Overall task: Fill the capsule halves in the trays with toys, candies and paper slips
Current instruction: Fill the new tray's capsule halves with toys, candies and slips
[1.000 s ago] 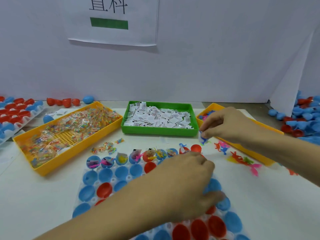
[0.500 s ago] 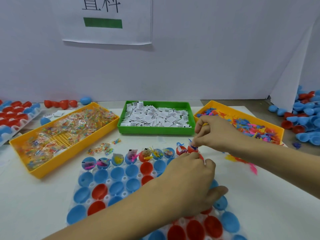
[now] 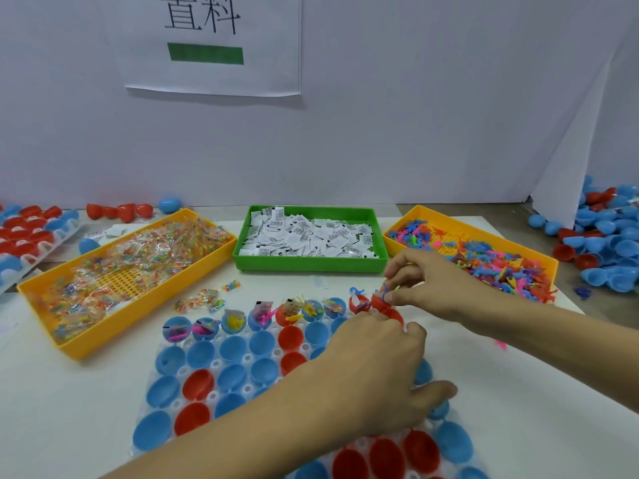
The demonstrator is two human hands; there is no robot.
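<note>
We held our right hand (image 3: 439,288) just over the far right end of the capsule tray (image 3: 242,388). Its thumb and first finger pinched a small blue toy (image 3: 386,291) right above a red capsule half (image 3: 387,307) in the back row. The toy was so small and so hidden by our fingers that we could not tell which way it pointed.

Our left hand (image 3: 377,371) lay on the tray, close to us and just below the right hand. Its fingers were curled down over the cups, with the thumb sticking out to the right. We could not tell if it held anything, because the back of the hand hid the fingers.

The tray ran long from near us to far, and its round cups faced up. Most cups held blue and red halves. Only the back row had things in it: little toys, candy bags and paper slips poking up.

A few loose candy bags (image 3: 200,300) lay on the table (image 3: 52,409) just past the tray, to the left. Behind those sat three boxes in a row. The yellow candy box (image 3: 103,340) was on the left, set slanting. The green box of paper slips (image 3: 307,262) was in the middle. The yellow toy box (image 3: 484,233) was on the right, just behind our right hand.

A heap of loose capsule halves (image 3: 608,243) lay far right. Another filled tray (image 3: 24,233) was far left. A paper sign (image 3: 214,43) hung on the white wall.
</note>
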